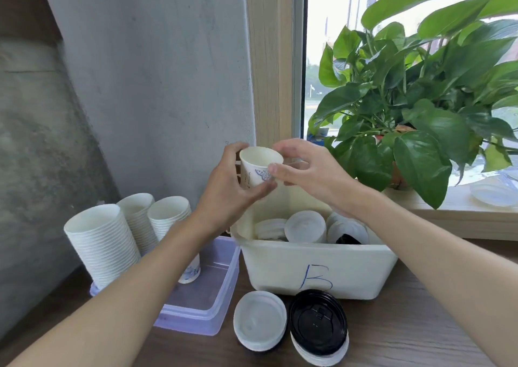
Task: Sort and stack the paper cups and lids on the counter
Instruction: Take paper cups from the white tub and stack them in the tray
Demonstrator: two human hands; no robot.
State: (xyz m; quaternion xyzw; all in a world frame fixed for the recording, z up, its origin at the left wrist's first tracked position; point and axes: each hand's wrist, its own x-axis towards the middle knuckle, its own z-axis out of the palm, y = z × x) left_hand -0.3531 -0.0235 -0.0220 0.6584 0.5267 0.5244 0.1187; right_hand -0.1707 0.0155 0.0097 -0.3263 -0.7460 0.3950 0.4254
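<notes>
Paper cup (259, 167) gripped by two hands (228, 190) (309, 167); three cup stacks (102, 243) (137, 220) (169, 220), two lid piles (260, 320) (318, 321).

Matt paper cup (259, 167), glossy black plastic lid (318, 321), translucent plastic tray (207, 305), wood-grain counter (406, 335)

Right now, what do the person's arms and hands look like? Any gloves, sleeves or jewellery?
Both the left hand and the right hand are bare, without gloves. The left forearm and right forearm show no sleeves up to the picture's edge. No watch, ring or bracelet is visible.
</notes>
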